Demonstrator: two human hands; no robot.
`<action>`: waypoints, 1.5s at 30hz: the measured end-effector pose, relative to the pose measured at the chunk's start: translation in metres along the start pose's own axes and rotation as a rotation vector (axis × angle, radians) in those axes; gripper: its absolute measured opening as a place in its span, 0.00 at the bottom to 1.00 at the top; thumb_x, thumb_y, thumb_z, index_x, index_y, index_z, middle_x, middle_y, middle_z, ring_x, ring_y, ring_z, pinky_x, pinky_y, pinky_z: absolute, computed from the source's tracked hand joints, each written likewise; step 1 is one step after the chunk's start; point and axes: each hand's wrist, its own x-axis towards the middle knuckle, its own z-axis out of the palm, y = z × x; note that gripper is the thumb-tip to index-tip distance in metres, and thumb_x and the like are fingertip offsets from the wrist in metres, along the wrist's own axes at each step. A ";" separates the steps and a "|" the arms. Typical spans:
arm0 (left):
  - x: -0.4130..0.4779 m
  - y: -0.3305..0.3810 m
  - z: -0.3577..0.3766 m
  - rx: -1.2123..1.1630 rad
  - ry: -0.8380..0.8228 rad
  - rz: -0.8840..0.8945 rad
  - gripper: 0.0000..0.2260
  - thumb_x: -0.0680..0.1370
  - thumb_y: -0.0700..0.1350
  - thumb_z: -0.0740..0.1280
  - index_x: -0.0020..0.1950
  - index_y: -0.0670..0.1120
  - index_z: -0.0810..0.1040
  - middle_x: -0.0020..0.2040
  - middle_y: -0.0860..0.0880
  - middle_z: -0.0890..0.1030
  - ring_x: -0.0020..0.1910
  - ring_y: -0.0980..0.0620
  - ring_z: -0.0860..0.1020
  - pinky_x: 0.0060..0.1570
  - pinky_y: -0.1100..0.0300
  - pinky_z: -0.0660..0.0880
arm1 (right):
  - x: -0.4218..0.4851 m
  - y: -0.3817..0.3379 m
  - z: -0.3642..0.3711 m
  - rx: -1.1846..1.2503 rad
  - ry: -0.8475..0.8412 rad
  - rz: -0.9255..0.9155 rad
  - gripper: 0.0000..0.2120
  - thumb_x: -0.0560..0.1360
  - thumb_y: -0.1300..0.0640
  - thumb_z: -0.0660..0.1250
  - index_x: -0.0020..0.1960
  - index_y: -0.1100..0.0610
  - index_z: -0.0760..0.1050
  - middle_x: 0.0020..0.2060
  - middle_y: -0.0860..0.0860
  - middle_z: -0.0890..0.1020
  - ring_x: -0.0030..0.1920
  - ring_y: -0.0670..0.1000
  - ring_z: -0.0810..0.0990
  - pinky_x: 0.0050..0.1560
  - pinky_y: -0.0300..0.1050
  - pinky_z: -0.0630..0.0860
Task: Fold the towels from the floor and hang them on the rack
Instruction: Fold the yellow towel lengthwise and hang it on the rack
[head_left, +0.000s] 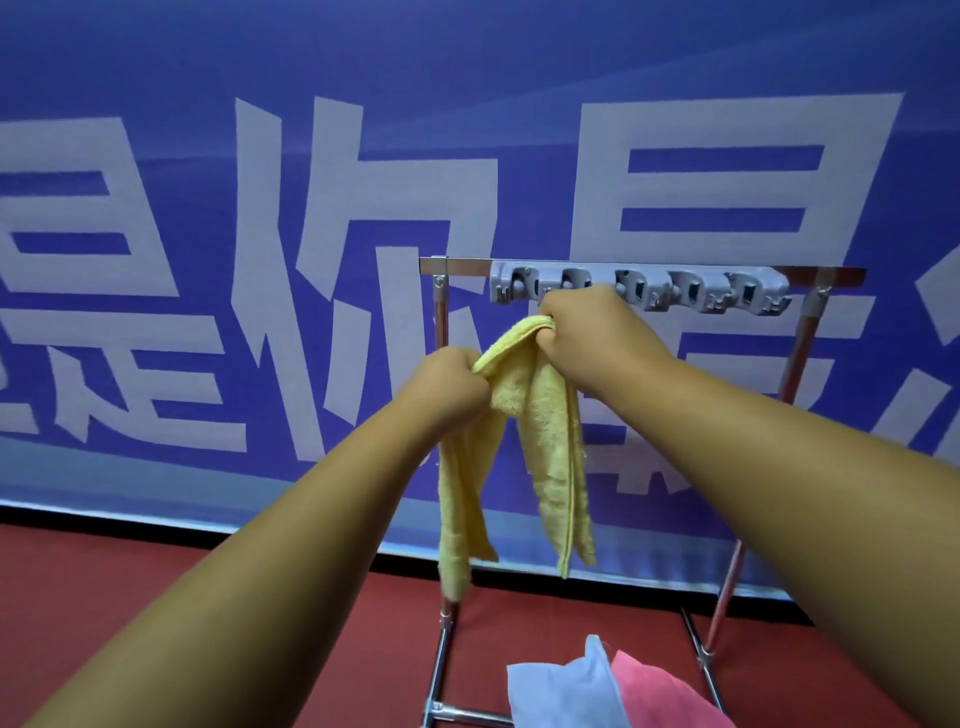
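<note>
**Step in hand:** hanging the first towel; judged early in the task.

- You hold the yellow towel (550, 441) in both hands, just in front of the rack (440, 332).
- Your left hand (452, 384) is fisted round a gathered part of the cloth, lower and to the left.
- Your right hand (587, 327) is curled round the upper bunch. It is raised to the left end of the grey clip strip (675, 288) fixed along the rack's top bar.
- I cannot tell whether cloth or knuckles touch a clip. The hand covers that spot.
- Two long tails hang free below your hands, across the rack's left post. They are of roughly equal length.
- The towel reads as gathered lengthwise into a rope-like bundle, not folded flat.

**Rest of the load:**

- A light-blue towel (556, 691) and a pink towel (660, 691) lie on the red floor (208, 623) at the rack's base, touching each other.
- Nothing hangs on the rack in this view, so two towels are not yet done after this one.

**Next move, as judged:**

- Feed the bunch in your right hand into one of the left clips.
- Keep your left hand under the cloth to carry the weight until the clip bites.
- Present a narrow, tight section to the clip. A thick wad may not seat.
- Check that the tails balance before you release. An uneven drop could drag the towel out.
- Release the left hand first, then the right.
</note>
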 end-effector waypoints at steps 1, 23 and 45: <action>0.002 -0.003 0.001 -0.064 -0.001 -0.016 0.09 0.78 0.36 0.62 0.51 0.42 0.82 0.47 0.40 0.84 0.47 0.42 0.83 0.49 0.48 0.83 | 0.006 0.000 0.002 -0.012 0.000 -0.004 0.09 0.84 0.55 0.62 0.52 0.54 0.80 0.46 0.54 0.80 0.42 0.57 0.81 0.44 0.56 0.84; 0.114 0.007 -0.034 0.499 0.456 0.204 0.07 0.81 0.40 0.70 0.57 0.48 0.77 0.44 0.48 0.80 0.37 0.49 0.78 0.33 0.58 0.71 | 0.104 0.022 0.021 -0.208 0.058 -0.011 0.06 0.84 0.57 0.62 0.53 0.56 0.78 0.41 0.55 0.78 0.40 0.55 0.79 0.32 0.45 0.70; 0.178 -0.026 0.024 0.295 0.237 0.148 0.04 0.82 0.43 0.66 0.53 0.46 0.80 0.41 0.48 0.79 0.43 0.47 0.81 0.44 0.52 0.82 | 0.110 0.036 0.105 0.135 -0.117 0.194 0.09 0.81 0.55 0.62 0.45 0.56 0.77 0.35 0.55 0.85 0.34 0.57 0.87 0.41 0.55 0.88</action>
